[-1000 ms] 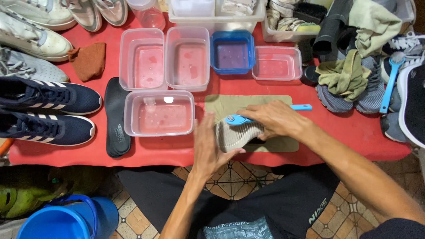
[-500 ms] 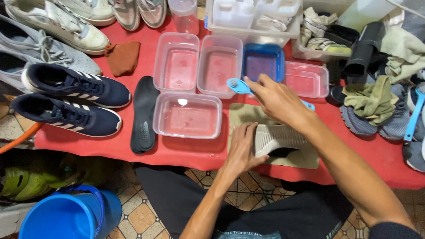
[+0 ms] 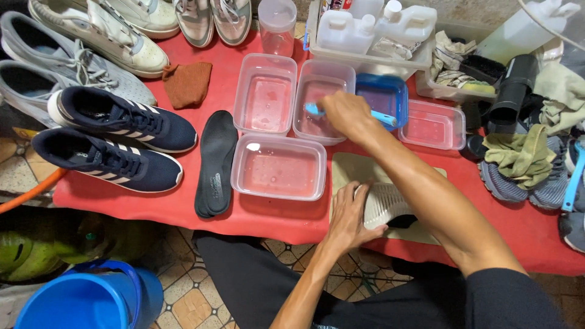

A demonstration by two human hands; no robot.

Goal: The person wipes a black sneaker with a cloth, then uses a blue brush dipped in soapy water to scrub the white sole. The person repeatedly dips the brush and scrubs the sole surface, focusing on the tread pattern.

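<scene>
The blue brush (image 3: 341, 113) was in the right hand (image 3: 346, 116), whose fingers were closed around the handle, and its head was dipped into the clear tub (image 3: 322, 100) of water in the back row. The left hand (image 3: 348, 214) lay on the grey shoe (image 3: 385, 206), fingers partly curled over its near end, and kept it pressed on the olive cloth (image 3: 353, 166) at the front edge of the red table (image 3: 183, 210).

To do this step well, I think the brush head should go fully under the water and then be shaken a little over the tub, so that drops did not fall on the table. The blue tub (image 3: 382, 97) stood just beside it, so the hand should keep the brush low and inside the clear one. The left hand should not let the shoe slide, because the cloth lay near the table edge. A larger tub (image 3: 279, 167) stood in front, and a black insole (image 3: 214, 161) lay beside it.
</scene>
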